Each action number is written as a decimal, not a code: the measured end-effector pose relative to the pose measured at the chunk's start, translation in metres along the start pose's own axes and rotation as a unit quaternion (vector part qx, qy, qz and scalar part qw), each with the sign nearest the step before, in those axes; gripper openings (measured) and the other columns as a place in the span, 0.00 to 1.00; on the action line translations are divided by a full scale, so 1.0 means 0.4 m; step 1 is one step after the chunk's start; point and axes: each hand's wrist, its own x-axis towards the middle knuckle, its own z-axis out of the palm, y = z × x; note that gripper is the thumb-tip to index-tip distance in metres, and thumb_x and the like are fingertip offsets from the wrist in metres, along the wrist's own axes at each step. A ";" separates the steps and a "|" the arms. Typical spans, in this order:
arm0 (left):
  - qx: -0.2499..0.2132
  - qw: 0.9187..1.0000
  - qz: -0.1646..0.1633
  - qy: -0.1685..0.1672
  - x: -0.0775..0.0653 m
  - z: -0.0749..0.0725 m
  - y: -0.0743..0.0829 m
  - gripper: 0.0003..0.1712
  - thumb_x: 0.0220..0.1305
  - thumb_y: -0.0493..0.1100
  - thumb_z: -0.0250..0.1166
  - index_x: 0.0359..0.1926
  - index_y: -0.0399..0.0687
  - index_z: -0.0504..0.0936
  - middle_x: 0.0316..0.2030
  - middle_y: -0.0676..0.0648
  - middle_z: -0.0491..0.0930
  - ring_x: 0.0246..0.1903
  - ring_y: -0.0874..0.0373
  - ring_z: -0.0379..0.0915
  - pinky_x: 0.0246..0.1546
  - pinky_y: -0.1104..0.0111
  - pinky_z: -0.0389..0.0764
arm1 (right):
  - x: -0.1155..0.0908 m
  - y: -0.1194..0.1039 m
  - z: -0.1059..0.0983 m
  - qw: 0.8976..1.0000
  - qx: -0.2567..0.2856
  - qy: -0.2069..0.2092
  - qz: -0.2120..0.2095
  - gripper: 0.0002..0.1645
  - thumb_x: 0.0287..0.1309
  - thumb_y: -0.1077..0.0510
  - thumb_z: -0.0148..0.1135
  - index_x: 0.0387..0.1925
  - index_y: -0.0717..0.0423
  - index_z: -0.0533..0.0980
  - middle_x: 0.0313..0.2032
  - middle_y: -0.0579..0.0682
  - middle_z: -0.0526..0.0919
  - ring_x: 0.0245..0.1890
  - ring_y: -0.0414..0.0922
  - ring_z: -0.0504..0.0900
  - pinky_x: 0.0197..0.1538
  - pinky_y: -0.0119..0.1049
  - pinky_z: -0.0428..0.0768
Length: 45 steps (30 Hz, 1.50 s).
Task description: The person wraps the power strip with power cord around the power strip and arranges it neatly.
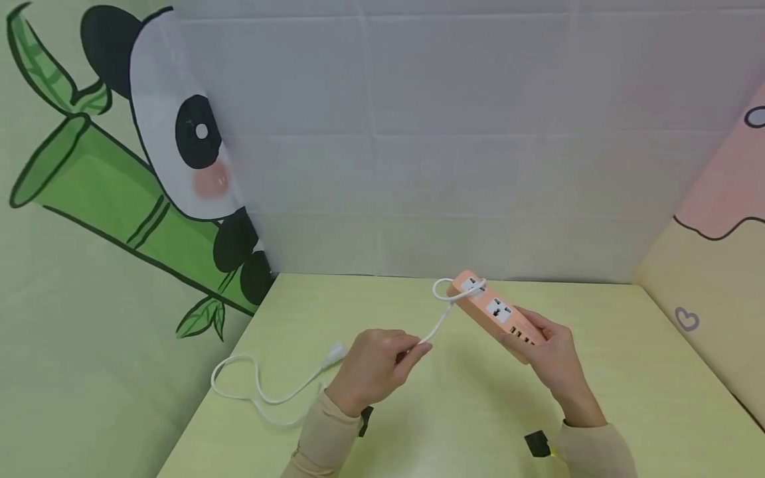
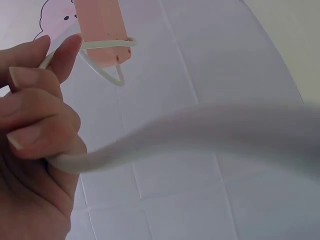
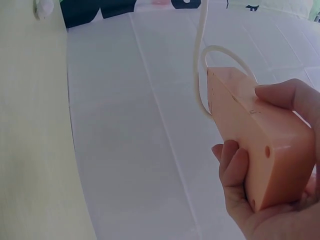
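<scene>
My right hand [image 1: 552, 352] grips the near end of an orange power strip [image 1: 487, 307], tilted above the table with its sockets and USB ports facing up. Thumb and fingers wrap its sides in the right wrist view, where the strip [image 3: 250, 135] shows its plain underside and end. White cord [image 1: 441, 323] leaves the strip's far end and loops across its top. The left hand [image 1: 376, 362] pinches this cord between thumb and forefinger, and its other fingers curl round the cord [image 2: 120, 152] in the left wrist view. The plug [image 1: 333, 355] lies on the table left of that hand.
Slack cord [image 1: 257, 392] curves over the left part of the pale yellow table [image 1: 454, 425]. Black tape pieces mark the near side, one [image 1: 538, 443] by the right sleeve. A white cloth wall [image 1: 448, 146] stands behind, with printed walls at both sides.
</scene>
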 end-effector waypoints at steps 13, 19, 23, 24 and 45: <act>-0.009 0.999 0.013 0.034 -0.003 -0.030 -0.008 0.13 0.67 0.43 0.69 0.24 0.51 0.83 0.16 0.60 0.68 0.18 0.74 0.56 0.22 0.85 0.59 | 0.013 -0.021 0.018 1.000 -0.012 -0.007 0.013 0.39 0.62 0.49 0.72 0.71 0.55 0.70 0.62 0.59 0.77 0.45 0.39 0.74 0.41 0.31 0.77; 0.005 0.999 0.014 0.051 -0.009 -0.046 -0.016 0.08 0.66 0.42 0.70 0.28 0.49 0.85 0.18 0.59 0.70 0.18 0.74 0.58 0.21 0.86 0.59 | 0.019 -0.027 0.028 1.000 -0.017 -0.016 0.017 0.40 0.62 0.48 0.71 0.71 0.56 0.69 0.63 0.59 0.77 0.46 0.40 0.74 0.42 0.31 0.77; 0.012 0.998 0.020 0.063 -0.012 -0.059 -0.022 0.04 0.66 0.40 0.69 0.33 0.48 0.87 0.19 0.59 0.70 0.18 0.73 0.59 0.22 0.86 0.61 | 0.025 -0.033 0.035 0.999 -0.024 -0.019 0.017 0.40 0.62 0.48 0.71 0.71 0.55 0.69 0.63 0.59 0.77 0.46 0.41 0.74 0.42 0.31 0.77; 0.013 0.997 0.022 0.066 -0.012 -0.062 -0.023 0.04 0.67 0.40 0.68 0.34 0.47 0.87 0.19 0.59 0.70 0.18 0.73 0.60 0.22 0.86 0.61 | 0.026 -0.034 0.036 0.999 -0.025 -0.020 0.017 0.40 0.62 0.48 0.71 0.71 0.55 0.69 0.63 0.59 0.77 0.46 0.42 0.74 0.42 0.31 0.77; 0.006 0.989 0.062 0.135 -0.007 -0.047 -0.032 0.02 0.62 0.36 0.72 0.36 0.44 0.86 0.21 0.55 0.69 0.17 0.71 0.60 0.21 0.87 0.62 | 0.042 0.002 0.056 0.998 -0.033 -0.054 -0.005 0.40 0.60 0.49 0.73 0.69 0.59 0.70 0.59 0.63 0.79 0.42 0.41 0.77 0.37 0.32 0.79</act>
